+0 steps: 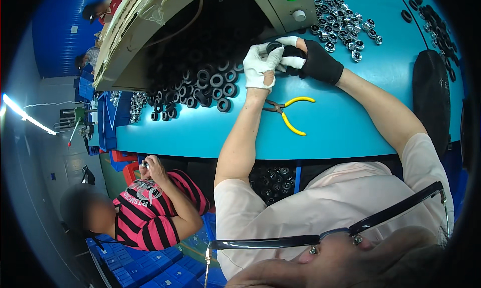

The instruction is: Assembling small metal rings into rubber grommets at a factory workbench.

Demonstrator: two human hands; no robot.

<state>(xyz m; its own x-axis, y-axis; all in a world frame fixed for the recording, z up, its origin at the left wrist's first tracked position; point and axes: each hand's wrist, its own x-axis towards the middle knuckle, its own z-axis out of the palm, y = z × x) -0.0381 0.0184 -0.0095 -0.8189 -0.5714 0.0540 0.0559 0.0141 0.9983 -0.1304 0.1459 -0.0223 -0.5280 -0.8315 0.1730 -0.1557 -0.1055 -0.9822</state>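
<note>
My left hand (260,66), in a white glove torn at the thumb base, is closed on a small black rubber tyre (274,46). My right hand (320,62) wears a black fingerless glove over white-covered fingertips. Its fingers are bent against the same tyre, meeting the left hand in front of the machine. Gloves hide most of the tyre, and whether a wheel hub sits inside cannot be seen. Just below the hands, pliers (285,107) with yellow handles lie spread on the blue-green table (340,122).
Loose black tyres (203,82) spread out leftward under the beige machine (283,10), which has a lit green button. Chrome wheel hubs (340,25) lie at the back right. A long black cushion (431,97) rests at right. Another person (155,208) in stripes sits at left.
</note>
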